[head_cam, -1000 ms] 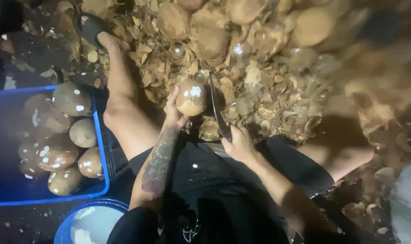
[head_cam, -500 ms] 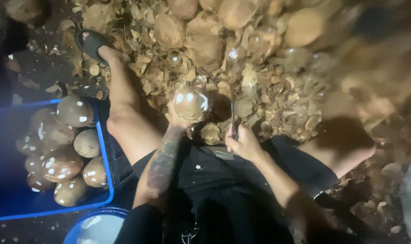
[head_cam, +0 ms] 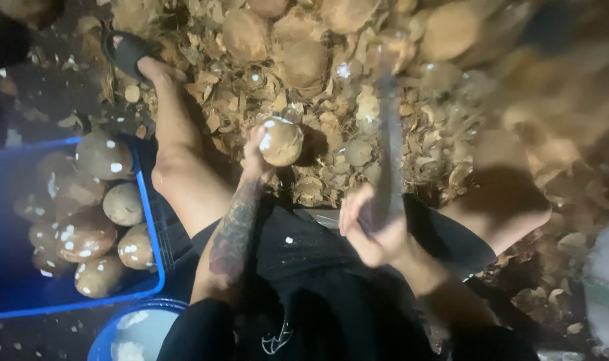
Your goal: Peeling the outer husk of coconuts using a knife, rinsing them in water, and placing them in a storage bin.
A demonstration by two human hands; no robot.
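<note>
Beside blue crate (head_cam: 150,220), husk pile (head_cam: 331,87)

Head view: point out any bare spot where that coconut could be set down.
Little is bare. The dark floor left of the sandalled foot, above the blue crate, has only scattered chips. The crate is packed with coconuts. The shell heap ahead of the held coconut is crowded throughout.

No packages, labels, signs or screens showed anywhere in the view (nothing printed or wrapped could be made out in the dim light).
</note>
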